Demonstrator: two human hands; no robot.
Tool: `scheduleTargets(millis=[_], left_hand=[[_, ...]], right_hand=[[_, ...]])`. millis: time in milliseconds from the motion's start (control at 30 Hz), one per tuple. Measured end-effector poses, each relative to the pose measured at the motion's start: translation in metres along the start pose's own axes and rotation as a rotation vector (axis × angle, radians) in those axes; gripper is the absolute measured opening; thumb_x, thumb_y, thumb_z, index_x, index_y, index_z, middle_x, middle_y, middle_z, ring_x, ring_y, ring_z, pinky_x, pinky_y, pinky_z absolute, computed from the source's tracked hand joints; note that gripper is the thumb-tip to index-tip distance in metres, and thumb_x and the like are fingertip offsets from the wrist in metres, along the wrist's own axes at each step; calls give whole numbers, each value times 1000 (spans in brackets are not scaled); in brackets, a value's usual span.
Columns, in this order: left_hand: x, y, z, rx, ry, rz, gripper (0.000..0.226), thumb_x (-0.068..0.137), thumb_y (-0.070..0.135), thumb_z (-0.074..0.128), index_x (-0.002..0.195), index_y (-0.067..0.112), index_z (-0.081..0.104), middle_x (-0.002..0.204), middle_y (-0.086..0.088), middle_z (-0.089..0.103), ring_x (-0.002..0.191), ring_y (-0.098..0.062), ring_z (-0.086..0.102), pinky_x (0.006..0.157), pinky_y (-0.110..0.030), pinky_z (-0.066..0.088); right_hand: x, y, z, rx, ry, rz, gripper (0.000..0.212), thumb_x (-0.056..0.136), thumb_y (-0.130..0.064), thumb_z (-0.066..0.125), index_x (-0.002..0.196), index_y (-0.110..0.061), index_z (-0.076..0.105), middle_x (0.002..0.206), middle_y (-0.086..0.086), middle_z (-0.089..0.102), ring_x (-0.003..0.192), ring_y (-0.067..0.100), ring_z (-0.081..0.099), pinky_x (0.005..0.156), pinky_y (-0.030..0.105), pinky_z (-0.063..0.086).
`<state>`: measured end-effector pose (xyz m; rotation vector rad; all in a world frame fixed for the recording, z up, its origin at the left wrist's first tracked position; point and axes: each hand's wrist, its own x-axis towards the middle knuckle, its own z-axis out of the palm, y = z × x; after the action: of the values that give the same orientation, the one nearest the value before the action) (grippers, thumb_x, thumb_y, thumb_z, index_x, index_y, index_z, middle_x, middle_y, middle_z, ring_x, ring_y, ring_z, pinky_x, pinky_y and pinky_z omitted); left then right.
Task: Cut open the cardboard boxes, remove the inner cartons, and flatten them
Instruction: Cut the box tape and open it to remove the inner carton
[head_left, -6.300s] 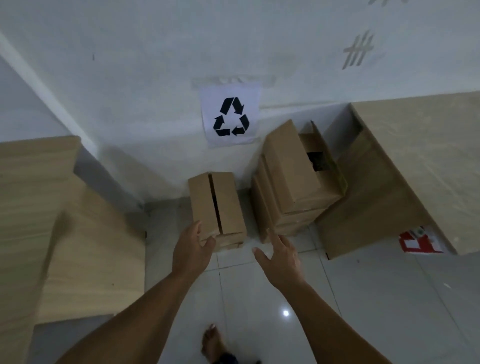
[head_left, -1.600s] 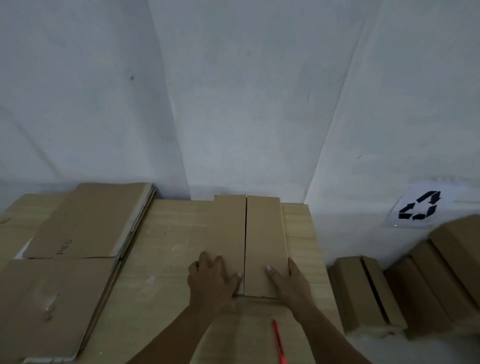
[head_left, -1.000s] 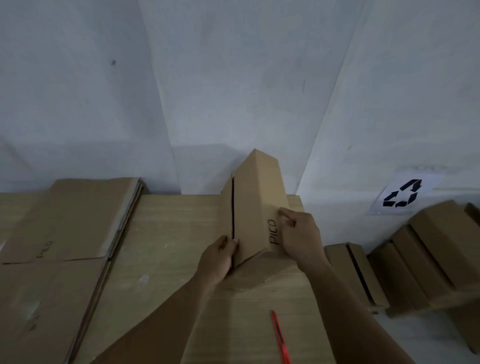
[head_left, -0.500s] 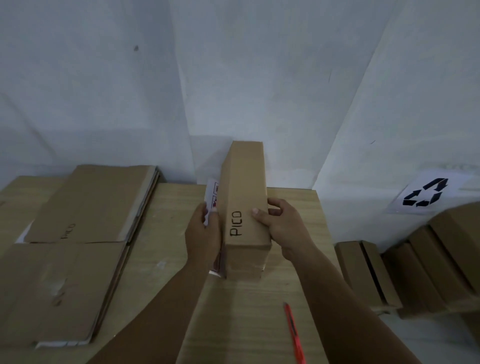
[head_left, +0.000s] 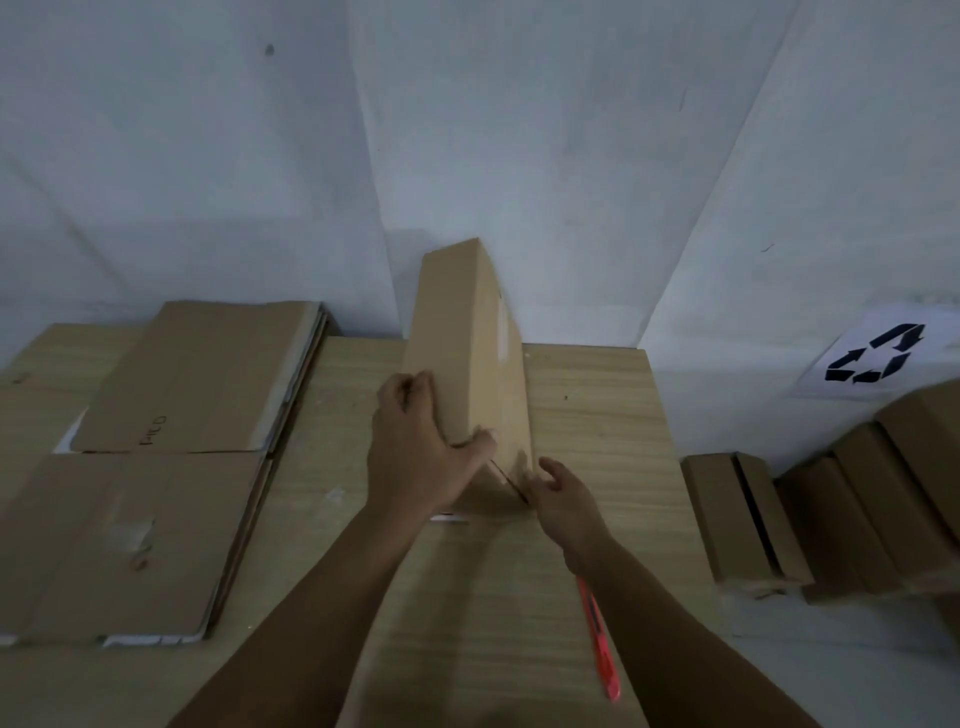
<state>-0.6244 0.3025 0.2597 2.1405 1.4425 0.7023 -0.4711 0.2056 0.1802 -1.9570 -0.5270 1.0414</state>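
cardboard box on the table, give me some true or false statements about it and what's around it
1. The left hand grips the cardboard box. True.
2. The right hand holds the red utility knife. False: the knife lies on the wooden table.
3. Flattened cardboard lies left of the box. True.
4. The recycling sign is taped to the box. False: it is on the wall.

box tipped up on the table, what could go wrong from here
The cardboard box stands tilted on one edge, gripped mainly by the left hand; the right hand is only at its lower corner, so it could topple or slide.

The red utility knife lies on the table right beside the right forearm; the arm might knock it off the edge or brush the blade, whose state I cannot tell.
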Motion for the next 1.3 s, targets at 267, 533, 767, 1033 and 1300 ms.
scheduleTargets(millis=[267,533,767,1033,1300], left_hand=[[-9,-74,24,-573,-158,-217,42,80,40,65,121,29,64,117,7,69,105,-9,66,93,-41,54],[-13,-109,47,-467,-259,-322,35,92,33,65,126,29,62,117,12,70,111,-12,64,100,-36,50],[-11,-103,51,-277,-187,-303,62,96,30,65,150,14,41,149,-5,50,135,-24,48,110,-36,40],[-17,-105,50,-250,-200,-228,58,98,35,60,151,20,41,153,-3,45,139,-22,43,113,-37,37],[-20,-107,47,-240,-259,-217,53,103,35,51,153,26,38,154,-5,44,136,-25,48,108,-35,40]], right_hand=[[0,16,-4,3,167,-122,65,93,-50,62,150,-33,37,136,0,56,123,26,55,102,40,47],[3,23,-5,-151,166,-188,66,93,-44,64,152,-33,36,136,5,53,121,24,53,102,35,44],[-35,64,-36,-200,318,-89,36,99,-31,60,134,-24,61,114,-2,70,101,13,63,86,27,48],[-107,130,-31,-633,309,-11,34,102,-37,47,131,-24,59,116,-4,58,93,8,43,76,28,37],[-112,129,-16,-741,170,-33,42,102,-35,49,142,-26,42,122,2,55,99,13,46,81,27,41]])
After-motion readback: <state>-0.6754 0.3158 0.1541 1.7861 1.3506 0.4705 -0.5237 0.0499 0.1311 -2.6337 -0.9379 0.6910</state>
